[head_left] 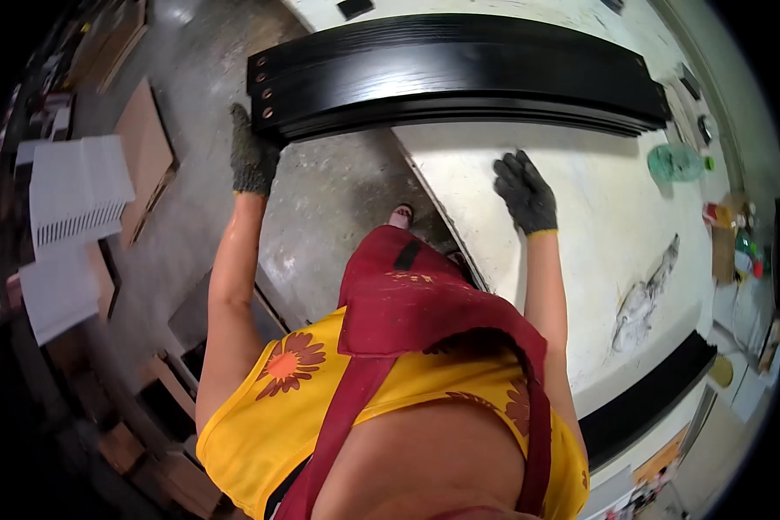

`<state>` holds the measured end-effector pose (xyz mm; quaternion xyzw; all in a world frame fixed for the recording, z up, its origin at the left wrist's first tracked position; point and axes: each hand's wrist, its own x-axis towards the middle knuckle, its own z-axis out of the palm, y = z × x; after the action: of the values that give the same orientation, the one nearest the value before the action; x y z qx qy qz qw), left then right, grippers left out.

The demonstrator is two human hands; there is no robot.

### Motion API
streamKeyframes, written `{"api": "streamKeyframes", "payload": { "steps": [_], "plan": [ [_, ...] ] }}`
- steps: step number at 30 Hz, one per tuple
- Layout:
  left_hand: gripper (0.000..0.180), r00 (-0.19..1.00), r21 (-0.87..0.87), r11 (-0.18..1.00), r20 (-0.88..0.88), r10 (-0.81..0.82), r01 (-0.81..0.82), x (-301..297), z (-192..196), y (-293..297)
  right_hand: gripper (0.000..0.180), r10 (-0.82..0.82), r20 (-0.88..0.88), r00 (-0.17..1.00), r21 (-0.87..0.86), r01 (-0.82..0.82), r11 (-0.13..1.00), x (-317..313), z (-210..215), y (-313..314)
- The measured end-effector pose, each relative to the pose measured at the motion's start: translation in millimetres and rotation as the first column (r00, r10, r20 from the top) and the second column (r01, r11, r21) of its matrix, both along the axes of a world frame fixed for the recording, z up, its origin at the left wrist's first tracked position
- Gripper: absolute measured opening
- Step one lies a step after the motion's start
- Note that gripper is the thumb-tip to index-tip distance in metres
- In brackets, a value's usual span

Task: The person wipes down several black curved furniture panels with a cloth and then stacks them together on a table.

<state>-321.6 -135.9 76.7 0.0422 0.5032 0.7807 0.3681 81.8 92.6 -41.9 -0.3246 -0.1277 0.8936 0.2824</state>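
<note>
A stack of long, glossy black boards (459, 74) lies across the far part of the white table (485, 204), its left end jutting out past the table edge over the floor. Several round copper-coloured holes mark that end. My left hand (253, 156), in a dark grey work glove, touches the near left corner of the stack with its fingers stretched along the board end; the thumb side is partly hidden in shadow. On the near side of the stack, my right hand (526, 192), gloved too, is over the tabletop, fingers slightly bent and apart, holding nothing.
A green plastic bottle (678, 163) lies right of the boards. Nearer are a crumpled grey-white rag (640, 312) and a long black piece (646, 399). White panels (78, 195) and brown boards (143, 156) stand on the floor at left.
</note>
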Motion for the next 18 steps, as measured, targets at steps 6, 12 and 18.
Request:
{"api": "streamKeyframes", "payload": {
  "steps": [6,12,18],
  "plan": [
    [0.081,0.998,-0.012,0.998,0.010,-0.066,0.066,13,-2,3,0.038,0.010,0.083,0.997,0.462,-0.047,0.885,-35,7,-4],
    [0.073,0.951,-0.105,0.965,0.173,0.257,-0.241,22,-70,-25,0.037,-0.018,-0.165,0.986,0.139,0.042,0.989,-31,20,-5],
    [0.067,0.846,-0.592,0.806,0.436,0.308,0.012,34,-149,-48,0.037,-0.263,-0.327,0.908,0.000,0.278,0.960,-23,-12,-38]
  ]
}}
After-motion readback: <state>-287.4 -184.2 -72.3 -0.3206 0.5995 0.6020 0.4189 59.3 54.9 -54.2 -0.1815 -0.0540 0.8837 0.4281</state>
